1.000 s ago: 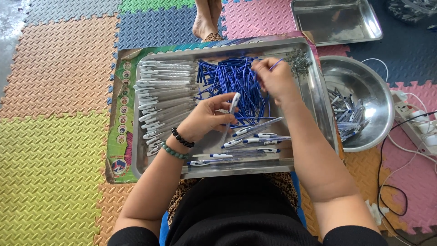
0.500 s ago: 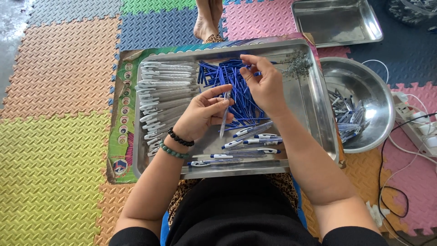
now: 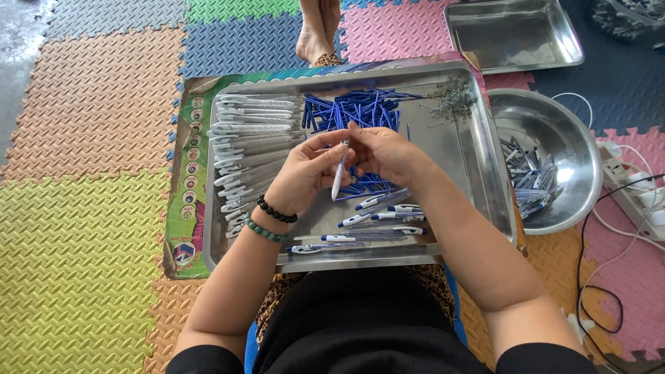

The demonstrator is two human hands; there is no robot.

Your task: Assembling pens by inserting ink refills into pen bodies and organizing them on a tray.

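Pen: you're holding a white pen barrel (image 3: pixel 339 173) nearly upright, tip down, over the middle of the steel tray (image 3: pixel 478 166).
Left hand: your left hand (image 3: pixel 305 173) is pinching the barrel's upper part w/ thumb & fingers curled round it; dark bead bracelet (image 3: pixel 276 210) & green bead bracelet (image 3: pixel 263 229) are sitting on that wrist.
Right hand: your right hand (image 3: pixel 384 154) is meeting the left at the barrel top, fingertips pressed to it; can't tell exactly what they're gripping.
Under hands: blue refill pile (image 3: pixel 353 107) is lying at the tray's far middle, partly hidden by your hands.
Left of tray: clear/white barrels (image 3: pixel 249 138) are lying stacked in a row along the tray's left side.
Near edge: finished blue-and-white pens (image 3: pixel 381 216) are lying just below your hands, toward you.
Far right corner: small heap of metal springs (image 3: pixel 454 102) is sitting inside the tray.
Beside tray: round steel bowl (image 3: pixel 575 138) w/ more pen parts is sitting to the right, touching the tray's edge; an empty steel pan (image 3: pixel 512 31) is lying beyond it.
Floor: tray is resting on a printed sheet (image 3: pixel 185 208) over colourful foam mats (image 3: pixel 83 208); another person's bare foot (image 3: pixel 315 34) is standing past the tray; white power strip (image 3: pixel 637 197) & cables are lying at far right.
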